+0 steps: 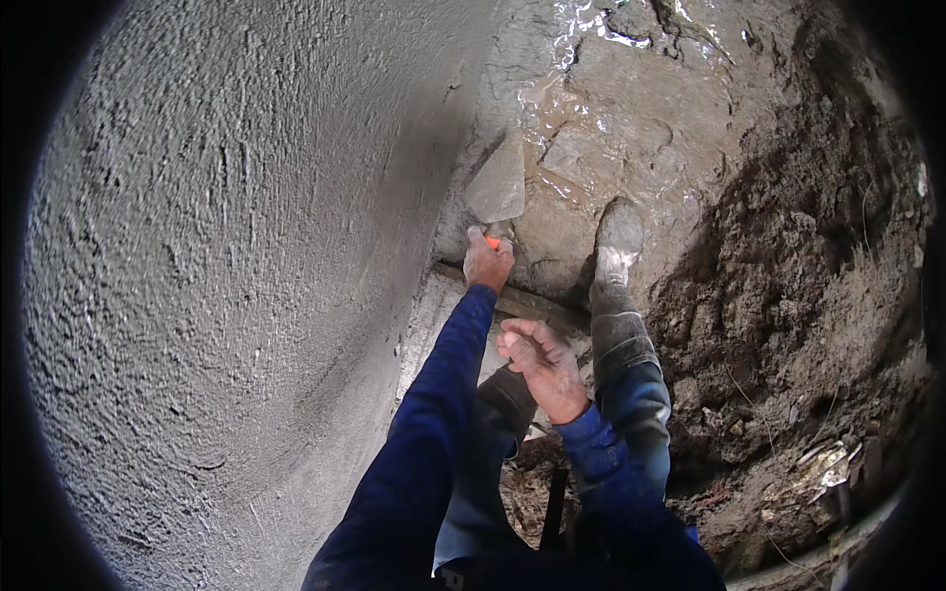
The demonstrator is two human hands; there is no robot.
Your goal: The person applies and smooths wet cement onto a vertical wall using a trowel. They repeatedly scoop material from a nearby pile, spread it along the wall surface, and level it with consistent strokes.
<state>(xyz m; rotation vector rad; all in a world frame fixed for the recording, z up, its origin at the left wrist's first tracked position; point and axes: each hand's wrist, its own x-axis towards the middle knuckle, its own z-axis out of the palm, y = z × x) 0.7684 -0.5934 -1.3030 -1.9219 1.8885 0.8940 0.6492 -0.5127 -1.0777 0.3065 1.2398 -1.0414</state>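
My left hand (488,259) is wrapped round the orange handle of a trowel. Its grey, cement-smeared blade (499,183) points away from me, low beside the foot of the rough plastered wall (246,246). I cannot tell whether the blade touches the ground. Nearer to me, my right hand (545,366) hangs between my legs with its fingers loosely bent and apart. Nothing shows in it.
Wet, muddy mortar (631,108) covers the ground ahead. My muddy boot (619,241) stands in it on the right. A wooden board (542,308) lies across below my hands. Dark loose soil (769,325) rises at the right, with a pale pole (838,552) lower down.
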